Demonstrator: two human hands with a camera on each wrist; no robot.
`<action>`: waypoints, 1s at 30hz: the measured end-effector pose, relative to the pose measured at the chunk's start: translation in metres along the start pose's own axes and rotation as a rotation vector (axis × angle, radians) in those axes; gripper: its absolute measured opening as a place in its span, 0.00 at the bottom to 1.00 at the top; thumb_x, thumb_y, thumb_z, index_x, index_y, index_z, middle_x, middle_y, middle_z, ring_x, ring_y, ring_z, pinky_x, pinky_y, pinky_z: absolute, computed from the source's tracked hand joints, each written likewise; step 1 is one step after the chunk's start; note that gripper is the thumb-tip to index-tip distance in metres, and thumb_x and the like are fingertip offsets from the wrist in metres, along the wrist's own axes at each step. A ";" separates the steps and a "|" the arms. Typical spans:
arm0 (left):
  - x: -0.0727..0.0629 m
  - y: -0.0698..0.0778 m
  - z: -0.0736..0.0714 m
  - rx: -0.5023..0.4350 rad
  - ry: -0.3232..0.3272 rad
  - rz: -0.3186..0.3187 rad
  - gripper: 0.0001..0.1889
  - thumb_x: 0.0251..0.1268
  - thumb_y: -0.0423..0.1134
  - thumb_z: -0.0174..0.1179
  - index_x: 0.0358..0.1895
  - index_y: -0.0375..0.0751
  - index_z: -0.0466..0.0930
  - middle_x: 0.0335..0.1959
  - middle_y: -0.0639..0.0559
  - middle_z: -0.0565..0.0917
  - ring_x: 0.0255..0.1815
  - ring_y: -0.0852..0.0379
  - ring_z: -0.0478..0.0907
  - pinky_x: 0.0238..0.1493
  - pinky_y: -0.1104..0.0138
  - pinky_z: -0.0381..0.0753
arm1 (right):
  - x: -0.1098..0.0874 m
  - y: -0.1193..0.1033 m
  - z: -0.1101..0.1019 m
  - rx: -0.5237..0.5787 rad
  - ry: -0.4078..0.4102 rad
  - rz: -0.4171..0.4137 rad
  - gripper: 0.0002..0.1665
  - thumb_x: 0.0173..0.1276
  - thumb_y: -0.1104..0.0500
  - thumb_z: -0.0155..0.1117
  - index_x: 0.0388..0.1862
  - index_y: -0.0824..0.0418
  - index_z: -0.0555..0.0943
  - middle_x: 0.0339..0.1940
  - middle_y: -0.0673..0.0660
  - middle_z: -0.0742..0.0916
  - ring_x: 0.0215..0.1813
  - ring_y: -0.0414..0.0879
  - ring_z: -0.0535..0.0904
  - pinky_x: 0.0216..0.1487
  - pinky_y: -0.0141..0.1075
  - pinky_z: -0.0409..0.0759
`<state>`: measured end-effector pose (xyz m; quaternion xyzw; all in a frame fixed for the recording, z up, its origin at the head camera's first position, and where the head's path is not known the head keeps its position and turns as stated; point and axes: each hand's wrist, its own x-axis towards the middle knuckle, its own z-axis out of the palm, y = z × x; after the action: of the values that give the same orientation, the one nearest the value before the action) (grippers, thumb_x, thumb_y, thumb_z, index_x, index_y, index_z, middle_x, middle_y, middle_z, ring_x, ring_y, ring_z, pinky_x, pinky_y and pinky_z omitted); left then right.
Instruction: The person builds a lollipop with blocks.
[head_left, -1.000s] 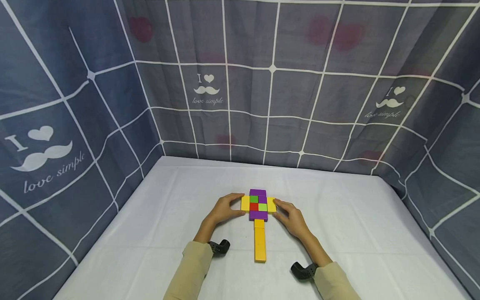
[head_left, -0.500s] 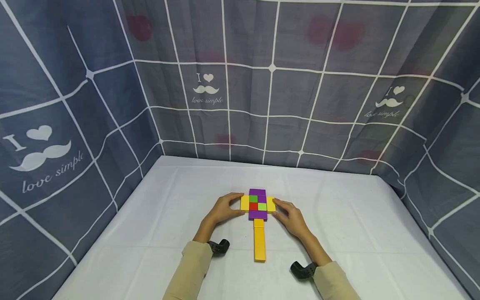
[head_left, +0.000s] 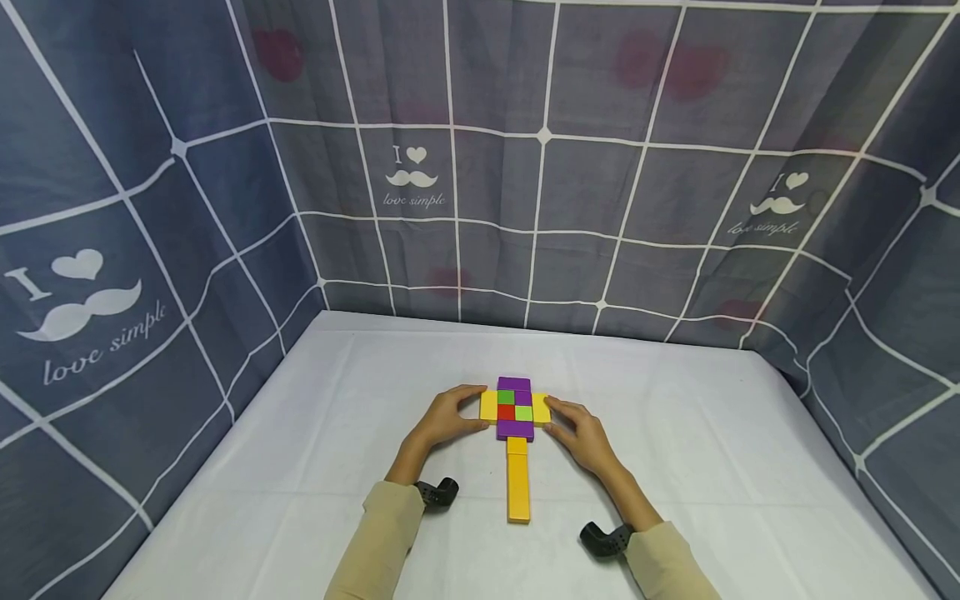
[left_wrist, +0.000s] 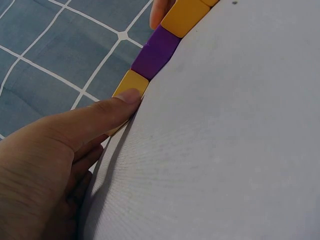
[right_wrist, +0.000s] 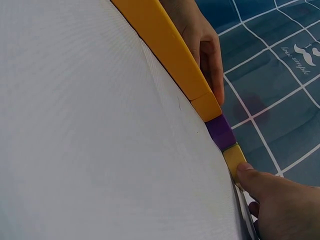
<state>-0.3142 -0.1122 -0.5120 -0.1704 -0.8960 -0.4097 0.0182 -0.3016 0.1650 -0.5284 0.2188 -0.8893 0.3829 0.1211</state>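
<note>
A flat figure of coloured blocks lies mid-table. Green (head_left: 506, 397), red (head_left: 506, 412), light green (head_left: 523, 412) and purple (head_left: 522, 398) squares form its middle, between a far purple block (head_left: 514, 384) and a near purple block (head_left: 515, 430). My left hand (head_left: 447, 414) pinches the left yellow block (head_left: 488, 406), thumb on its near end. On the other side, my right hand (head_left: 585, 437) pinches the right yellow block (head_left: 541, 408) likewise. A long orange-yellow block (head_left: 518, 489) runs towards me behind a short one (head_left: 517, 446). Fingers partly cover the yellow blocks in the wrist views.
White cloth covers the table (head_left: 360, 358). A grey-blue checked curtain (head_left: 495, 183) rises along its back and sides. A black wrist camera (head_left: 438, 493) sits on the left wrist, another black camera (head_left: 603, 540) on the right.
</note>
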 end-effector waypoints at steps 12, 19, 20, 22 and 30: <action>0.001 -0.001 0.001 0.015 -0.002 -0.020 0.34 0.46 0.46 0.72 0.61 0.48 0.72 0.61 0.50 0.73 0.64 0.50 0.65 0.64 0.55 0.63 | 0.000 0.001 0.000 0.003 0.007 -0.001 0.28 0.60 0.55 0.67 0.59 0.58 0.75 0.57 0.55 0.80 0.59 0.53 0.72 0.61 0.49 0.68; 0.001 0.001 0.001 -0.004 -0.008 -0.006 0.34 0.46 0.44 0.72 0.62 0.47 0.72 0.61 0.50 0.73 0.64 0.50 0.64 0.64 0.54 0.63 | -0.001 0.002 -0.002 -0.001 -0.004 0.010 0.29 0.59 0.56 0.67 0.60 0.58 0.75 0.57 0.55 0.79 0.59 0.53 0.72 0.61 0.49 0.68; 0.001 0.001 0.001 -0.005 -0.009 -0.003 0.34 0.46 0.44 0.72 0.62 0.47 0.72 0.61 0.50 0.73 0.64 0.49 0.64 0.64 0.54 0.63 | -0.001 0.002 -0.002 -0.001 -0.006 0.013 0.29 0.59 0.56 0.67 0.60 0.57 0.75 0.57 0.55 0.79 0.60 0.53 0.72 0.61 0.49 0.68; 0.001 0.002 0.001 -0.005 -0.009 0.002 0.35 0.46 0.43 0.72 0.62 0.46 0.72 0.61 0.50 0.73 0.64 0.49 0.64 0.64 0.54 0.62 | -0.002 0.001 -0.002 -0.002 -0.008 0.017 0.29 0.59 0.56 0.67 0.60 0.57 0.75 0.58 0.55 0.79 0.60 0.54 0.72 0.61 0.49 0.68; 0.000 0.000 -0.001 -0.015 -0.021 -0.012 0.38 0.44 0.42 0.73 0.63 0.47 0.70 0.63 0.50 0.71 0.66 0.49 0.62 0.65 0.54 0.61 | -0.003 0.001 -0.002 0.020 -0.007 0.006 0.31 0.58 0.58 0.68 0.61 0.58 0.74 0.63 0.53 0.75 0.61 0.55 0.70 0.62 0.51 0.66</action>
<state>-0.3148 -0.1130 -0.5112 -0.1694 -0.8941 -0.4147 0.0050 -0.2995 0.1674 -0.5285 0.2187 -0.8864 0.3916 0.1144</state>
